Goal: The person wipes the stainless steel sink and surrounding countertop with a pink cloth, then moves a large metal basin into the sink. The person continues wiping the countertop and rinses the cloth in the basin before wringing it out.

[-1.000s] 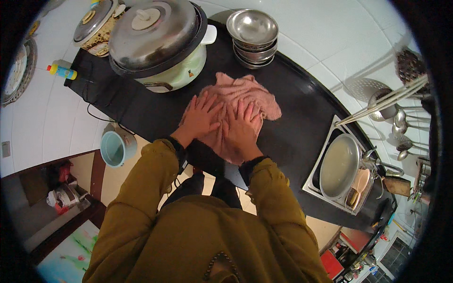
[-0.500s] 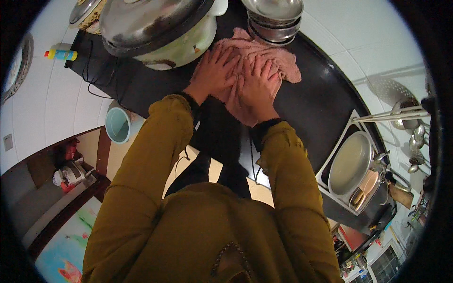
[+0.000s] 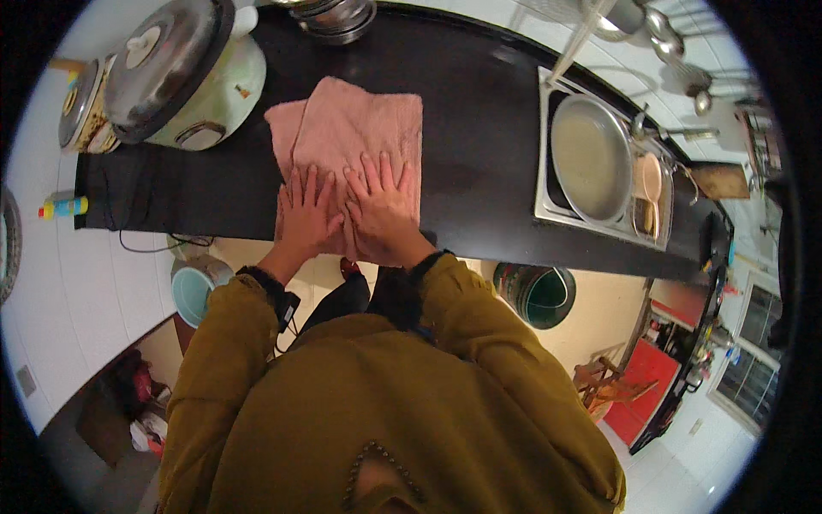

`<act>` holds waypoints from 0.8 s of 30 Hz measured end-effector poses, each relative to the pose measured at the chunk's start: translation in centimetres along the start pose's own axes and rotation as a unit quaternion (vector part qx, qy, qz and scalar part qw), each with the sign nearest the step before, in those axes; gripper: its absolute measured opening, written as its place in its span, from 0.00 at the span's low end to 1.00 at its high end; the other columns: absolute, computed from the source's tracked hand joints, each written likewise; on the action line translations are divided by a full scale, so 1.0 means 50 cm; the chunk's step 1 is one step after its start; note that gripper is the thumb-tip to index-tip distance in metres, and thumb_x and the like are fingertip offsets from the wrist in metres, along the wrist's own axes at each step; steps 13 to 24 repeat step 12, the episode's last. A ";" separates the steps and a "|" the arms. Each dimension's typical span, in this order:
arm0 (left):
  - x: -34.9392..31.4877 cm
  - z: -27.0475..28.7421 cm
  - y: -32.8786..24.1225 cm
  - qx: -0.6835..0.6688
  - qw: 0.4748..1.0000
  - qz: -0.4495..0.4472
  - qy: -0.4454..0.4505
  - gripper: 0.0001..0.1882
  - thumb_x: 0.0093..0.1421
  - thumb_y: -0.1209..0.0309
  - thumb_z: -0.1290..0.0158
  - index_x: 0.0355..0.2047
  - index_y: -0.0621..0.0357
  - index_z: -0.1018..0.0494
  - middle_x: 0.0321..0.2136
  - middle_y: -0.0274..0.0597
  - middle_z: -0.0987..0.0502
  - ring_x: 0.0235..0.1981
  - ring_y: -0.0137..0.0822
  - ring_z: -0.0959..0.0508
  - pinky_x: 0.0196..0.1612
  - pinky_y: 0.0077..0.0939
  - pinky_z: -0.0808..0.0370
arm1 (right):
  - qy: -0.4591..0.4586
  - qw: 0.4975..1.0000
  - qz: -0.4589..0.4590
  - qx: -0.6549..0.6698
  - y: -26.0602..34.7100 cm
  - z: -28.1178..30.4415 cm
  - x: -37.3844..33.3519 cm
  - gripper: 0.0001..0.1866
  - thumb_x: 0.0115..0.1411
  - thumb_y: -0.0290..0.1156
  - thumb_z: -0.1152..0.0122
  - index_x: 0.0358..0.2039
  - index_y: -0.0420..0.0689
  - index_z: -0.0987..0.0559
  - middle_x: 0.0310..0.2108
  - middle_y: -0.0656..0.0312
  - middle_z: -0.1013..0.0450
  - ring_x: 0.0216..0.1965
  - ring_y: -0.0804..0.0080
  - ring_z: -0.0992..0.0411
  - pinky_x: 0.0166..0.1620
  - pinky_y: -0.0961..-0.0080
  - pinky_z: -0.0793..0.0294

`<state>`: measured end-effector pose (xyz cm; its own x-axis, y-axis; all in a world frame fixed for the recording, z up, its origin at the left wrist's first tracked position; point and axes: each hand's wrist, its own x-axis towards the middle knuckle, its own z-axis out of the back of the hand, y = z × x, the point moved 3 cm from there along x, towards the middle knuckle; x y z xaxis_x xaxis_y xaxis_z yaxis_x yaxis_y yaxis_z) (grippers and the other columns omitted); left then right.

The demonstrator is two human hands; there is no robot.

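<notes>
A pink towel (image 3: 355, 128) lies flattened and folded on the black countertop (image 3: 479, 128). My left hand (image 3: 306, 214) rests flat on the towel's near left part, fingers spread. My right hand (image 3: 383, 206) lies flat beside it on the near right part, thumb touching the left hand. Both palms press on the cloth at the counter's front edge. Olive-yellow sleeves cover my forearms.
A large pale-green cooker with a metal lid (image 3: 175, 73) stands left of the towel. Stacked steel bowls (image 3: 338, 15) sit at the back. A steel sink (image 3: 599, 163) with a round pan is to the right. Two buckets (image 3: 539, 295) (image 3: 195, 287) stand on the floor below.
The crumpled towel now lies spread flat and squared. My hands have slid toward the near edge of it, and my head has shifted, bringing the sink more into view.
</notes>
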<state>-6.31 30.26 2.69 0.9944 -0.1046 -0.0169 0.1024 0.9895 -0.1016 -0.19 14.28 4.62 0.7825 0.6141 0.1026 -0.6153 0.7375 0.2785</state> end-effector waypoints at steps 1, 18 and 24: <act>-0.008 0.004 -0.025 -0.002 1.000 -0.010 0.022 0.45 0.55 0.49 0.45 0.69 0.49 0.48 0.69 0.52 0.53 0.69 0.61 0.54 0.64 0.68 0.52 | -0.011 1.000 -0.006 -0.002 -0.010 0.009 -0.028 0.30 0.60 0.48 0.49 0.63 0.56 0.33 0.68 0.54 0.46 0.69 0.46 0.53 0.64 0.31 0.61; 0.078 -0.008 -0.319 -0.106 0.939 -0.281 0.171 0.52 0.53 0.39 0.46 0.71 0.42 0.57 0.72 0.48 0.59 0.72 0.55 0.61 0.68 0.65 0.63 | 0.006 0.982 -0.181 -0.055 -0.263 0.061 -0.354 0.38 0.57 0.53 0.44 0.67 0.58 0.39 0.71 0.52 0.54 0.71 0.49 0.57 0.66 0.36 0.65; 0.078 -0.008 -0.319 -0.106 0.939 -0.281 0.171 0.52 0.53 0.39 0.46 0.71 0.42 0.57 0.72 0.48 0.59 0.72 0.55 0.61 0.68 0.65 0.63 | 0.006 0.982 -0.181 -0.055 -0.263 0.061 -0.354 0.38 0.57 0.53 0.44 0.67 0.58 0.39 0.71 0.52 0.54 0.71 0.49 0.57 0.66 0.36 0.65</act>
